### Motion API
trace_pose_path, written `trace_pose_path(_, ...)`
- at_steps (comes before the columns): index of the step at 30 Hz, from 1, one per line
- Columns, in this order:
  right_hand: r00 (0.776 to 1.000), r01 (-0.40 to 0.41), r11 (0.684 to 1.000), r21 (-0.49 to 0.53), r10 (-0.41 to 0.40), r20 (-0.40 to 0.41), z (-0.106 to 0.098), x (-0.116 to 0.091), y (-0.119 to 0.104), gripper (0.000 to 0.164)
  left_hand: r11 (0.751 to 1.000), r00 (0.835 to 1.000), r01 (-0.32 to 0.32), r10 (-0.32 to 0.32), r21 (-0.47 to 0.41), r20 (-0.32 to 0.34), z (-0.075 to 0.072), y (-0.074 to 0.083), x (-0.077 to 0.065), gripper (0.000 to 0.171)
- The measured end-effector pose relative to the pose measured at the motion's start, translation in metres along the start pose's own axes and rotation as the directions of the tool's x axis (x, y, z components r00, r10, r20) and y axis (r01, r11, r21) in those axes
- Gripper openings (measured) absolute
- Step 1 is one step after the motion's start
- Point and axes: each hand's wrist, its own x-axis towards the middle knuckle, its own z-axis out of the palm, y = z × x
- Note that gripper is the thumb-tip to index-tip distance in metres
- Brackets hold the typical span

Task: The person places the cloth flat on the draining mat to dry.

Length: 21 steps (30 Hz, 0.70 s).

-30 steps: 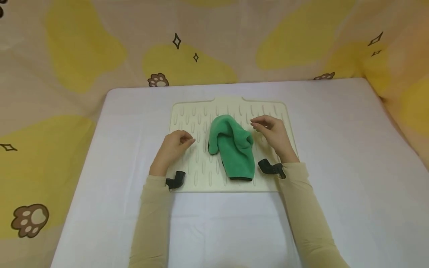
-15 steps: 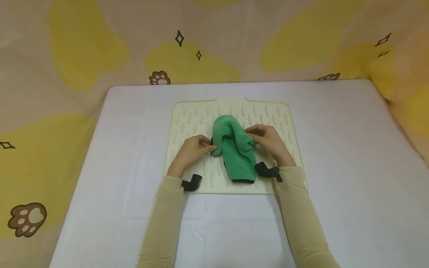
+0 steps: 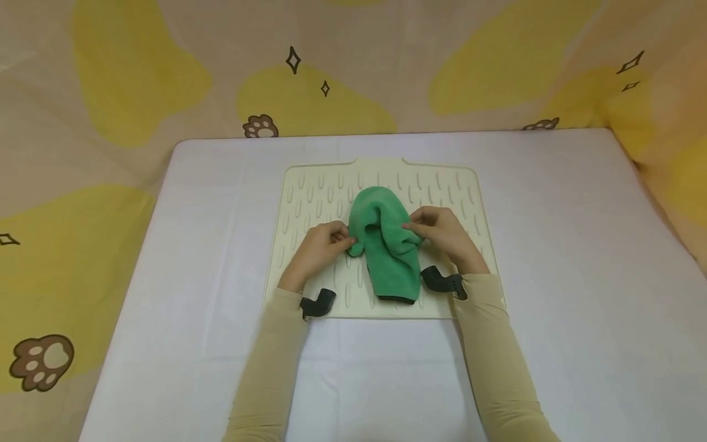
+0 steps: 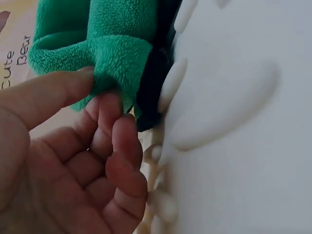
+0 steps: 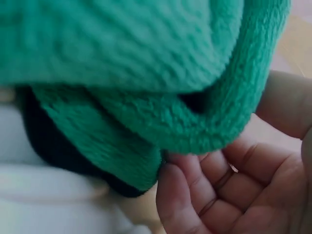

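A crumpled green microfibre cloth (image 3: 393, 273) with dark edging lies on a cream ribbed mat (image 3: 301, 184). At its left side my left hand (image 3: 320, 248) pinches a fold between thumb and forefinger. The left wrist view shows the thumb on top of the fleecy cloth (image 4: 122, 58), the other fingers curled below it. My right hand (image 3: 444, 233) grips the bunched right side, thumb on top. From the right wrist, the cloth (image 5: 146, 44) hangs in thick folds with the fingers (image 5: 175, 190) tucked underneath.
The mat rests on a white-covered table (image 3: 552, 245). Behind and beside it hangs a yellow-patterned curtain (image 3: 331, 37) with paw prints. Each wrist carries a black camera mount; one is the left mount (image 3: 318, 304), the other the right mount (image 3: 444, 282).
Both hands have come in from beside the cloth and taken hold of its two sides. The left hand moved right; the right hand moved slightly down. The cloth has barely shifted.
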Motion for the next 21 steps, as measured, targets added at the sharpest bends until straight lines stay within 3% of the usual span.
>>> trace_pose_path(9,0.983,0.144,0.986,0.084,-0.134,-0.122,-0.011,-0.005,0.004,0.015,0.998,0.986,0.001,-0.012,-0.067,-0.165,-0.012,-0.005,-0.003,0.011)
trace_pose_path(14,0.969,0.203,0.976,0.081,-0.189,-0.157,-0.014,-0.006,0.004,0.015,0.997,0.981,-0.002,-0.014,-0.082,-0.191,-0.019,-0.006,-0.006,0.011)
trace_pose_path(21,0.962,0.222,0.969,0.105,-0.2,-0.187,-0.016,-0.007,0.002,0.012,0.999,0.975,-0.029,0.019,-0.044,-0.221,-0.022,-0.005,-0.007,0.012)
